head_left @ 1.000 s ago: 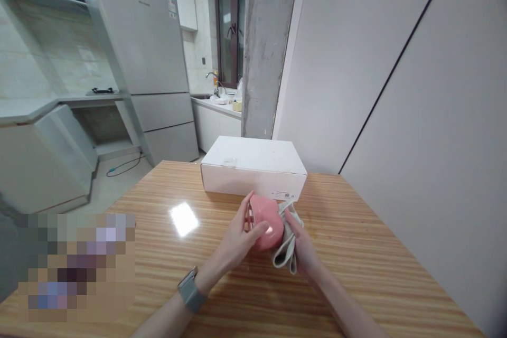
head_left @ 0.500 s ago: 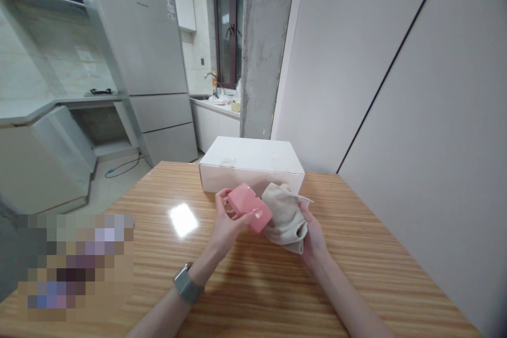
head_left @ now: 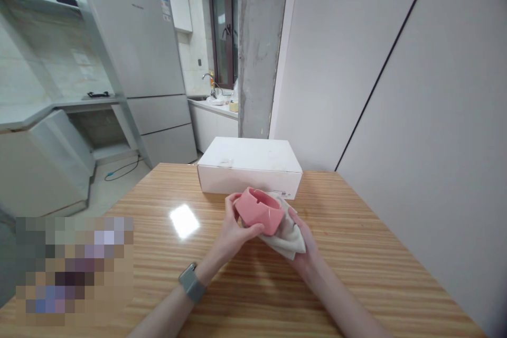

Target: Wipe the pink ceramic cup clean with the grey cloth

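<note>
A pink faceted ashtray (head_left: 257, 213) with notches in its rim is tilted above the table, its opening facing up and toward me. My left hand (head_left: 236, 223) grips its left side, thumb along the lower front. Behind and beneath the ashtray, a light grey-beige cloth (head_left: 288, 236) bunches against its right side and underside. My right hand (head_left: 306, 243) holds that cloth from the right, with some fingers hidden behind it. A watch with a grey band sits on my left wrist.
A closed white box (head_left: 249, 156) stands on the striped wooden table (head_left: 150, 269) just beyond my hands. A blurred patch (head_left: 75, 269) covers the table's left side. Farther back are a fridge (head_left: 130, 37), a sink counter and a grey pillar; a white wall borders the right.
The ashtray has turned so its notched opening now faces up toward me, and it has moved slightly right. The cloth, formerly beside it, now sits behind and under it.
</note>
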`<state>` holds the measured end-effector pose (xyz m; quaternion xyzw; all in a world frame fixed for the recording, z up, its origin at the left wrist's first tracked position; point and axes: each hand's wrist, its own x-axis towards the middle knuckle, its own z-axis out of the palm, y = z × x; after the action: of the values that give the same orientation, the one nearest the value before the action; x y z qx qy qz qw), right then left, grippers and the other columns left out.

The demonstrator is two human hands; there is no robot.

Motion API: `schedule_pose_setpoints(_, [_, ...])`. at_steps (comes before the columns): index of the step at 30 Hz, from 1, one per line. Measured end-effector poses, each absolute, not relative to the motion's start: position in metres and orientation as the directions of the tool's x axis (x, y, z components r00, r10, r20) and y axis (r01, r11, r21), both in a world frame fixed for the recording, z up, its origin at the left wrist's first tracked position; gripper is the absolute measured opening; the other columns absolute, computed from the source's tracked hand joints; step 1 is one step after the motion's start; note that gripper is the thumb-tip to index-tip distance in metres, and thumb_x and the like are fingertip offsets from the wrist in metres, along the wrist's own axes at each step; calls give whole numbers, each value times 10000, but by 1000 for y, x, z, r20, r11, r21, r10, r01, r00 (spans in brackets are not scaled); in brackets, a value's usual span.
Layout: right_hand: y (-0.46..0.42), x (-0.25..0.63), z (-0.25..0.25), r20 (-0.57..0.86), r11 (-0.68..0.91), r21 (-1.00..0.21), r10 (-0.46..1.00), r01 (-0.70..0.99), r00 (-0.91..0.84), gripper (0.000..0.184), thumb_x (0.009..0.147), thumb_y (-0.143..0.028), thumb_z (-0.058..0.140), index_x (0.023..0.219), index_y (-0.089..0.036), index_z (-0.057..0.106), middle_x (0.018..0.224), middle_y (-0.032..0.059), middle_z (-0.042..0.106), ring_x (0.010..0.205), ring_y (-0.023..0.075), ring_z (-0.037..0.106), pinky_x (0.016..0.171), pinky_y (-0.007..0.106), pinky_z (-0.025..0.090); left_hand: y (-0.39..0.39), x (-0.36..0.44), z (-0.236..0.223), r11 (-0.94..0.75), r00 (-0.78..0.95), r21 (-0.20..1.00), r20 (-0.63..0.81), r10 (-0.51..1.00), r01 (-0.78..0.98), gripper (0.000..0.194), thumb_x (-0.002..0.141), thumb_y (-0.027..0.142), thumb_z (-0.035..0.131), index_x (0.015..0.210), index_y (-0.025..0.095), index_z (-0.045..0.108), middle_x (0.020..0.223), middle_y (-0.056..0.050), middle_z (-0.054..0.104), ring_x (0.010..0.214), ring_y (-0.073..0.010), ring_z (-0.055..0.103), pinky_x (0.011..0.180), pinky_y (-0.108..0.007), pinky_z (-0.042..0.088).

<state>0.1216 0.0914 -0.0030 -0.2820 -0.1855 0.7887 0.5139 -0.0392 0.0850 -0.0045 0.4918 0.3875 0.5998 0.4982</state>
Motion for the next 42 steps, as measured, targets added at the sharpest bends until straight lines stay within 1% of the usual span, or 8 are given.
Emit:
schedule_pose_setpoints(5, [94,145,4,-331,-382,-574,917,-725,-222,306,907,-318,439,1069,-152,639,943,76,743,932,230,689,903,414,490,82,-41,2,-245,133,965,256,957,-97,893,502,189,837,1274,215,389,1279,-110,534,1195,-275,503,1030,-394,368])
schedule_pose_setpoints(12, [67,211,4,-402,-459,-705,887,-542,-228,379,843,-437,526,1064,-158,656,961,110,736,968,267,678,904,417,486,88,-39,-10,-255,-36,966,254,966,-27,780,478,197,838,1163,196,464,1166,-99,602,1079,-262,571,942,-386,434])
schedule_pose_setpoints(17, [36,265,-3,-557,-607,-748,794,-269,-242,395,780,-518,592,962,-183,697,967,157,724,940,308,681,860,410,500,89,-27,-15,-217,-60,972,213,975,-84,790,458,186,836,1147,200,451,1158,-102,606,1070,-264,574,922,-391,441])
schedule_pose_setpoints(21, [28,294,-15,-272,-278,-953,960,118,63,686,661,-429,733,1273,-223,499,1109,115,686,986,306,657,882,413,485,84,-5,-12,-219,77,975,221,972,-30,758,495,219,845,1145,200,455,1154,-97,605,1049,-252,580,910,-378,441])
schedule_pose_setpoints(25, [33,311,-29,-35,-102,-890,987,445,157,971,588,-356,731,1414,-126,276,881,79,728,873,306,674,909,454,447,84,30,-9,-279,139,960,280,950,-31,806,455,203,867,1153,195,466,1178,-100,582,1077,-256,558,927,-379,423])
schedule_pose_setpoints(29, [31,310,-29,-10,-73,-893,990,443,143,920,613,-304,670,1414,-152,245,769,9,710,786,276,680,855,440,467,93,68,-14,-317,163,948,315,935,-16,851,415,192,876,1162,192,469,1185,-101,549,1082,-263,537,923,-379,414])
schedule_pose_setpoints(35, [21,312,-18,-102,-111,-923,994,367,42,901,587,-221,652,1383,-138,237,853,44,722,841,264,679,835,400,477,111,107,-34,-375,176,925,360,916,61,904,397,321,893,1165,173,438,1171,-105,512,1059,-246,526,895,-350,420])
schedule_pose_setpoints(42, [19,325,-31,-69,-84,-886,996,457,50,880,628,-303,622,1398,-123,236,778,7,674,739,221,669,737,351,500,120,121,-44,-422,204,892,388,899,161,898,393,288,889,1159,200,429,1151,-57,516,1042,-212,531,883,-325,425])
